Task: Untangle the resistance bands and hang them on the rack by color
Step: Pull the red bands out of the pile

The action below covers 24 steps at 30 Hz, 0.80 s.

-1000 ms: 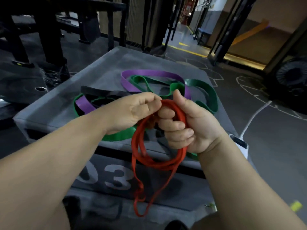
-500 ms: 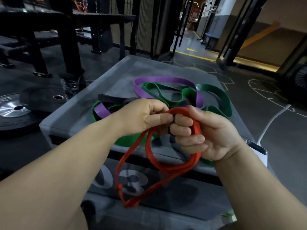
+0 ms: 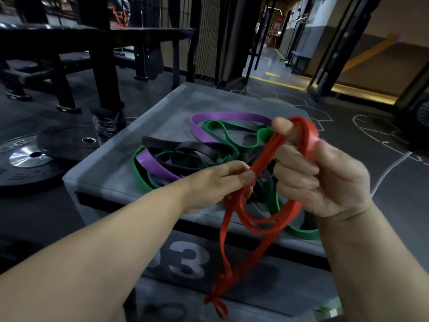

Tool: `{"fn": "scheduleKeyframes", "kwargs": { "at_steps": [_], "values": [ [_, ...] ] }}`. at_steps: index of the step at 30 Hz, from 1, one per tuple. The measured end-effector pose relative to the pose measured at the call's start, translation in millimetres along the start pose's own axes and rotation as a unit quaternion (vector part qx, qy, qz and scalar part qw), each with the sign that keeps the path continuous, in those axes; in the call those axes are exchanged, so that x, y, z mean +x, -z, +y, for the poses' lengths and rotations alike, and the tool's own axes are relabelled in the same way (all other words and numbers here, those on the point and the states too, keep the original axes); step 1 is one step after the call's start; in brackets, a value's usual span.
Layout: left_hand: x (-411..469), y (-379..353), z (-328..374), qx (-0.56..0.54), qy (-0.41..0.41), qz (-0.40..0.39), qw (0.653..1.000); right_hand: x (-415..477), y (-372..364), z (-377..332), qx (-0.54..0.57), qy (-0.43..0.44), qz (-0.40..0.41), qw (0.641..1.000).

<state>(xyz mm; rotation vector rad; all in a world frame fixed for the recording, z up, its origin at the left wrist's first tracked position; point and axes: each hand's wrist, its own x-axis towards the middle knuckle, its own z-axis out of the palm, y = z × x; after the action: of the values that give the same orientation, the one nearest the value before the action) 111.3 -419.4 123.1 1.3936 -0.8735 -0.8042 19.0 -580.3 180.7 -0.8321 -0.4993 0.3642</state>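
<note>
A red resistance band (image 3: 262,219) hangs in tangled loops between my hands, its lowest twist dangling in front of the box. My right hand (image 3: 318,177) grips its upper loop, which runs over my raised index finger. My left hand (image 3: 220,184) pinches a red strand lower down. Behind them, on the grey padded box (image 3: 111,177), lies a tangle of a purple band (image 3: 227,117), a green band (image 3: 222,133) and a black band (image 3: 185,147). No hanging rack for the bands can be made out.
Weight plates (image 3: 25,159) lie on the floor to the left. A dark bench frame (image 3: 99,54) stands behind them. A white cable (image 3: 390,168) runs across the floor on the right. The box front bears the number 03.
My right hand has risen and lifted the red loop upward. My left hand has slid lower along a strand, so the two hands have drawn apart. The view has moved closer.
</note>
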Motion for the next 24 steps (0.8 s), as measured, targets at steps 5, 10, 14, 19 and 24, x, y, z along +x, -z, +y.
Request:
{"fn": "scheduleKeyframes", "kwargs": {
  "at_steps": [5,10,14,19,24],
  "values": [
    [4.6,-4.5,-3.8,-0.042,0.019,0.030,0.998,-4.1,1.3,-7.6,-0.030,0.058,0.074,0.995],
    [5.4,-8.2,-2.6,-0.101,-0.009,0.047,0.994,-3.7,-0.1,-9.3,-0.038,0.088,0.043,0.994],
    [5.9,-17.0,-7.4,-0.063,0.028,0.029,0.997,-3.7,-1.6,-8.7,-0.005,0.081,-0.001,0.997],
    [7.7,-15.4,-12.9,-0.003,0.024,0.016,1.000,-9.2,-2.9,-22.7,-0.010,0.099,0.045,0.994],
    [7.6,-9.1,-18.7,0.110,0.068,0.008,0.992,-14.1,-3.6,-35.6,-0.012,0.164,0.106,0.981]
  ]
}}
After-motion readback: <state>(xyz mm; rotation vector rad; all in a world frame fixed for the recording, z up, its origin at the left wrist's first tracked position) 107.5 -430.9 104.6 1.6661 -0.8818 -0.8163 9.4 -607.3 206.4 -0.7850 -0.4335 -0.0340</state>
